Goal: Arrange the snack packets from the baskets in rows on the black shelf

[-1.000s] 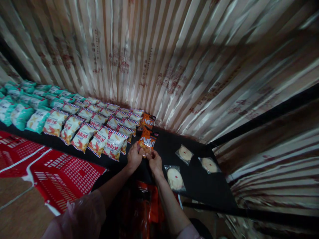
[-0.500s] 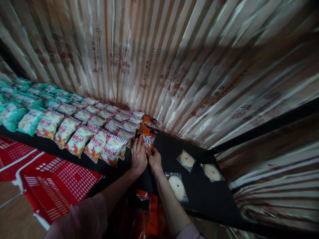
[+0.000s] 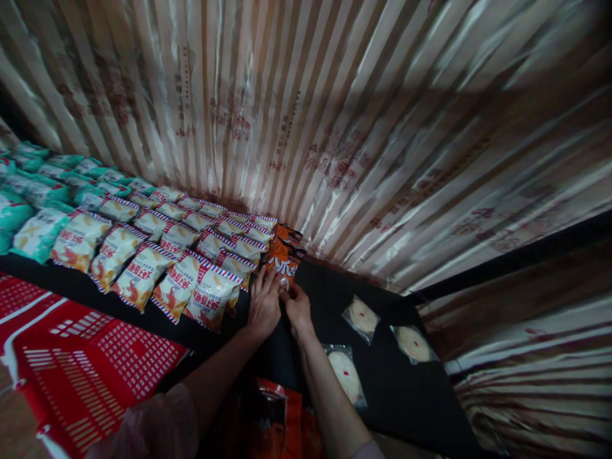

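Note:
An orange snack packet (image 3: 284,262) lies on the black shelf (image 3: 382,373), just right of the rows of red-and-white striped snack bags (image 3: 210,294). My left hand (image 3: 262,303) rests flat beside it, fingers stretched along its lower left edge. My right hand (image 3: 296,307) pinches the packet's lower edge with closed fingers. A second orange packet (image 3: 287,234) lies behind it against the curtain.
Teal snack bags (image 3: 33,229) fill the shelf's far left. Three clear-wrapped round cakes (image 3: 361,315) lie to the right of my hands. A red perforated basket (image 3: 90,363) sits below left. An orange bag (image 3: 282,427) is under my arms. A striped satin curtain (image 3: 335,127) backs the shelf.
The orange packet went from lifted in both hands to lying on the shelf behind the front row. My left hand has flattened out beside it. The camera shifted slightly right.

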The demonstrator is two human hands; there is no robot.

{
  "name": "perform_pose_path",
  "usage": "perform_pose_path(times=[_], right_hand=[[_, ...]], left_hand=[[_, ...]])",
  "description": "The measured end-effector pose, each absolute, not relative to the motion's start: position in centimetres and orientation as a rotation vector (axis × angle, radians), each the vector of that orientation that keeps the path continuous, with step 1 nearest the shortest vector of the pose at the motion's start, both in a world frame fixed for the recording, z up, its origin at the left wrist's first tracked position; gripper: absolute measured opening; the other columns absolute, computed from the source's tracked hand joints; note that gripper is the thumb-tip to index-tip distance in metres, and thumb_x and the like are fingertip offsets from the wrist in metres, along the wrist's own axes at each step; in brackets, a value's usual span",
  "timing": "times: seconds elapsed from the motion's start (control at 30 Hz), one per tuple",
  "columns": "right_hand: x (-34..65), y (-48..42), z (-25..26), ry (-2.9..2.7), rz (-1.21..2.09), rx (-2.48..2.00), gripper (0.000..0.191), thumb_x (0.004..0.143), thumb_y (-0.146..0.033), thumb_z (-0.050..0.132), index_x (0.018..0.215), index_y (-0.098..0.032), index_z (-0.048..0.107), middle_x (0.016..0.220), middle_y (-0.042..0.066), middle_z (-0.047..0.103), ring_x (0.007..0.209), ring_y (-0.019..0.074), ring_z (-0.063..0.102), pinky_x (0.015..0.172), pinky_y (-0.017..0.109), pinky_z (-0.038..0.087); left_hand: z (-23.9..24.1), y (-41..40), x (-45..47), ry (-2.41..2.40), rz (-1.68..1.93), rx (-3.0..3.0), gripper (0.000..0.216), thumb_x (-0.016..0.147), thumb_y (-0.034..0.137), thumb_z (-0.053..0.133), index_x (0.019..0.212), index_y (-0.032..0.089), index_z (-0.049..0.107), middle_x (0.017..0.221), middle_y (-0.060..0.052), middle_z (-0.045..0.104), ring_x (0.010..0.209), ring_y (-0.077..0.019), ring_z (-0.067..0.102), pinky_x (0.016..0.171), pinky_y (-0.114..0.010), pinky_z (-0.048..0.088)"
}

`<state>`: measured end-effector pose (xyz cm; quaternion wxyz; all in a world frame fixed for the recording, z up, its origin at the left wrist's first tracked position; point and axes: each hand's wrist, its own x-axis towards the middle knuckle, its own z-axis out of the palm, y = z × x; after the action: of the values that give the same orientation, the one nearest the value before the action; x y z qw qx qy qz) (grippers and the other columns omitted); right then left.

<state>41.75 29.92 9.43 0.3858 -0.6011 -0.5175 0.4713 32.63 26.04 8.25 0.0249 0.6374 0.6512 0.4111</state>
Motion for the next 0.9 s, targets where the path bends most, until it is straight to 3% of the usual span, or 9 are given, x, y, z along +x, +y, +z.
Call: perform_pose_path(times=[0.33,0.6,0.9], right_hand=[[41.8,30.3,8.7,-1.443,1.114,-1.474,0.042,0.069,-0.026,0.059,0.111,-0.023,0.059,0.101,0.004,0.071,0.092,0.0203,0.066,0.087,0.034,0.049],[41.5,30.3,9.9,-1.429,1.194,-1.452,0.036,0.066,-0.024,0.059,0.101,-0.023,0.063,0.093,0.002,0.072,0.083,0.0205,0.067,0.084,0.036,0.050],[41.9,30.4,9.9,-1.398,1.261,-1.438,0.035,0.064,-0.030,0.064,0.097,-0.020,0.063,0.093,0.004,0.072,0.087,0.0215,0.066,0.082,0.034,0.050]], left_hand=[[8.7,26.7,32.2,2.027,1.304,1.936,0.045,0.085,0.006,0.034,0.126,0.011,0.052,0.138,-0.012,0.047,0.136,-0.0255,0.028,0.107,-0.048,0.034],[8.4,26.9,32.1,2.043,1.356,1.917,0.045,0.084,0.005,0.036,0.126,0.012,0.052,0.136,-0.011,0.050,0.134,-0.0249,0.032,0.106,-0.047,0.035],[8.6,26.9,32.5,2.074,1.299,1.901,0.047,0.082,0.004,0.036,0.127,0.010,0.050,0.138,-0.012,0.047,0.134,-0.0267,0.031,0.106,-0.048,0.035]])
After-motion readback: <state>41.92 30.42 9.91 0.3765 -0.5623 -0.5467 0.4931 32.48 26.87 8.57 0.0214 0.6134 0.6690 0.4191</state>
